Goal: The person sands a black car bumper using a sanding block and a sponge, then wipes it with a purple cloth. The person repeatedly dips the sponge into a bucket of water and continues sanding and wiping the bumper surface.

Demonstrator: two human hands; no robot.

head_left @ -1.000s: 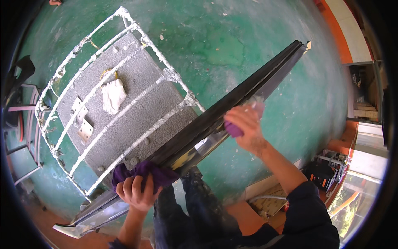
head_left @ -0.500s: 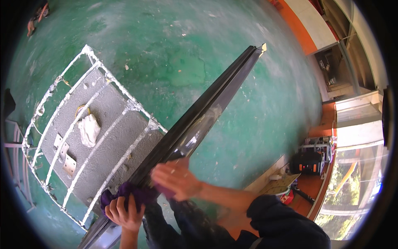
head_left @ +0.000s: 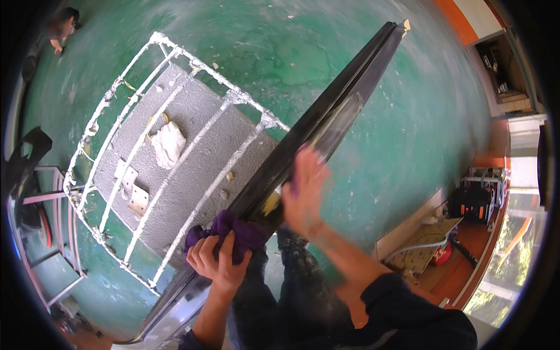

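Lying beneath both hands (head_left: 216,262) (head_left: 306,192): dark strip (head_left: 274,176)

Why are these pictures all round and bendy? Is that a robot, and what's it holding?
No robot here: those are a person's own two hands. The camera sits on their head and looks down, and its very wide lens bends straight things near the edges. The left hand grips a purple cloth against a long dark panel. The right hand is over the panel too, but it's blurry; a bit of purple shows by it. Beyond the panel are white-coated bars and a rough grey surface, with a crumpled white cloth there. The floor is green.
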